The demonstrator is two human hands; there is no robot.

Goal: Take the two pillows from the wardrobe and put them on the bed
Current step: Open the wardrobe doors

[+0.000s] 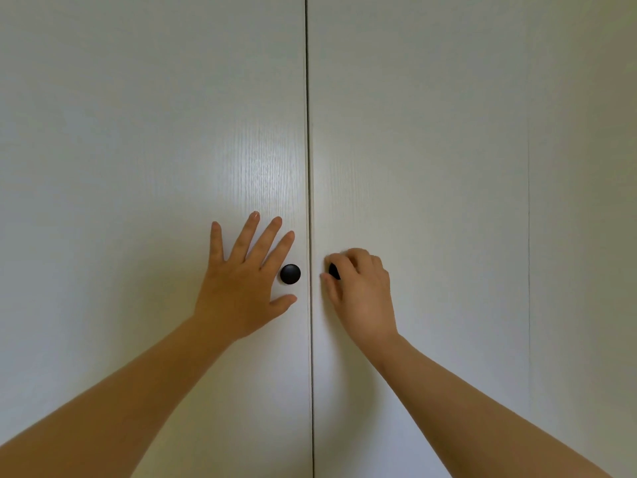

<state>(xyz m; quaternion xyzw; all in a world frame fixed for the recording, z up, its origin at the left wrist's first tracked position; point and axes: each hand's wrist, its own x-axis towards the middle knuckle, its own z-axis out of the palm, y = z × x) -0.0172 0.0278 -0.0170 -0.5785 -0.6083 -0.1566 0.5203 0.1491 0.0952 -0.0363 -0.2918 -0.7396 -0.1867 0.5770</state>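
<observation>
The wardrobe doors (155,132) are white with a fine vertical wood-grain pattern, split by a dark seam. The 2 round knobs, the left knob (290,274) and the half-covered right knob (333,271), are plain matte black.

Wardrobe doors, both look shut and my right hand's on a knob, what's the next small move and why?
Probably pull the right knob toward you. The right hand is closed around it, both doors meet at the seam, and no pillows show. The left hand lies open beside the left knob, bracing that door.
</observation>
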